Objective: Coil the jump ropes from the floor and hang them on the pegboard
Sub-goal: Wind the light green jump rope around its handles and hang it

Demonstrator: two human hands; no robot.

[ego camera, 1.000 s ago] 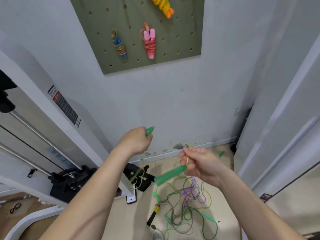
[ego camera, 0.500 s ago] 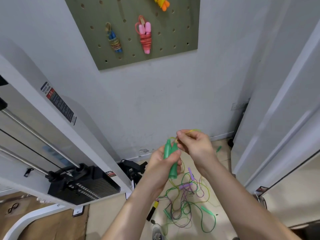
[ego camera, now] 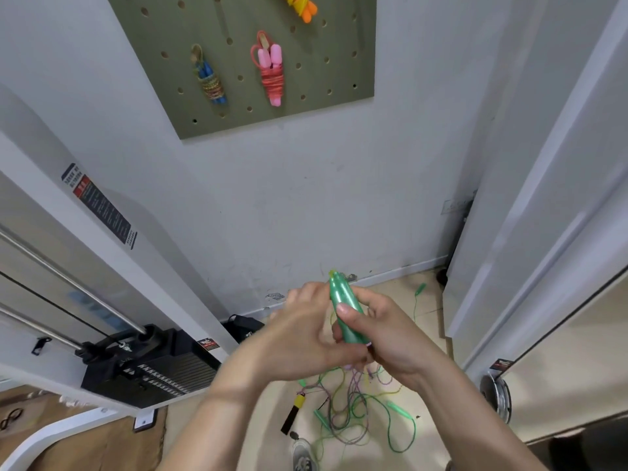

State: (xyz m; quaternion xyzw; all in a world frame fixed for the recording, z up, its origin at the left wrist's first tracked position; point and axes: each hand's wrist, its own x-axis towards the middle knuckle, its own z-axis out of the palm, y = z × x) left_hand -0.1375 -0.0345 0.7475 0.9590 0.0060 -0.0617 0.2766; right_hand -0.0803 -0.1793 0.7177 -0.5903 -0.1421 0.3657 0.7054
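Two green jump rope handles (ego camera: pixel 341 297) stand upright together between my hands. My right hand (ego camera: pixel 390 338) grips them, thumb pressed on the front. My left hand (ego camera: pixel 302 331) closes against their left side, blurred, its fingers hidden behind them. Their thin green cord drops out of sight below my hands toward a tangle of green, purple and yellow ropes (ego camera: pixel 353 413) on the floor. On the olive pegboard (ego camera: pixel 306 107) above hang coiled bundles: blue (ego camera: pixel 210 81), pink (ego camera: pixel 272 74) and orange (ego camera: pixel 300 5).
A white weight machine with a black weight stack (ego camera: pixel 149 372) fills the left. A white door (ego camera: pixel 543 198) stands at the right. A yellow and black handle (ego camera: pixel 295 411) and a grey shoe (ego camera: pixel 304 457) lie by the tangle.
The two handles, apart a second ago, were brought together in my left hand. My right hand has since let go of the cord end and closed on the handles. The view dipped slightly.
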